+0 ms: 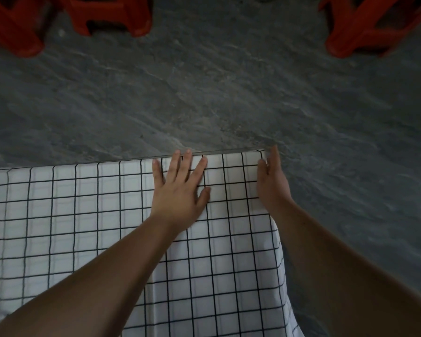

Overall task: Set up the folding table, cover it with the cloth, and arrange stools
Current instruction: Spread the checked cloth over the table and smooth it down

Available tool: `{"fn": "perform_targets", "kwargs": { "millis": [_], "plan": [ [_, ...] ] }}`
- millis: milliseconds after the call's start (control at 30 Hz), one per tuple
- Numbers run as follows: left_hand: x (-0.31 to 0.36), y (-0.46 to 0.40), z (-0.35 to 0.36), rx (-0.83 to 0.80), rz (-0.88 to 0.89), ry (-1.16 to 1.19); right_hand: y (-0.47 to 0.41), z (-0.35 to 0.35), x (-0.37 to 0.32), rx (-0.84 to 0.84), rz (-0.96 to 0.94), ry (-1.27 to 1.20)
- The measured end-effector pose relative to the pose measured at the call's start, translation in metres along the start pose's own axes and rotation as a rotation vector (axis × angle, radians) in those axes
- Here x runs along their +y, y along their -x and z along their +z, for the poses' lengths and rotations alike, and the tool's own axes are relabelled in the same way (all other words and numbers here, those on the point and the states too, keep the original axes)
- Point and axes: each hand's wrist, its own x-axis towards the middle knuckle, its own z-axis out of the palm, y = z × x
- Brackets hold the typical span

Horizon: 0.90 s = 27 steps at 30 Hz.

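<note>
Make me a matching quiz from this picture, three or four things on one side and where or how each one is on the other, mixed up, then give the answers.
Column one:
1. left hand
2. right hand
3. cloth
4. stools

Column two:
A. red, standing on the floor at the far side
B. flat on the cloth, fingers spread
C. white with a black grid, spread over the table
D. edge-on at the cloth's far right corner

Pairs: 1-B, 2-D, 3-C, 4-A

Both bare forearms reach forward, the left hand [180, 190] lying palm-down with fingers spread and flat, the right hand [272, 181] turned on edge, fingers straight and together, thumb side up, grasping nothing.
</note>
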Motion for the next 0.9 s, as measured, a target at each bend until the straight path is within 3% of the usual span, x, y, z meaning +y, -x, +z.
{"fn": "perform_targets", "kwargs": {
  "millis": [267,500,900],
  "plan": [
    [0.027,0.027,-0.008,0.032,-0.038,0.132,0.049,-0.007,0.023,0.068,-0.156,0.026],
    [0.072,0.059,0.013,-0.08,0.044,0.104,0.078,0.002,0.049,-0.024,0.041,-0.003],
    [0.073,0.062,0.016,-0.088,0.049,0.034,0.068,-0.002,0.069,-0.008,0.062,0.012]
  ]
}}
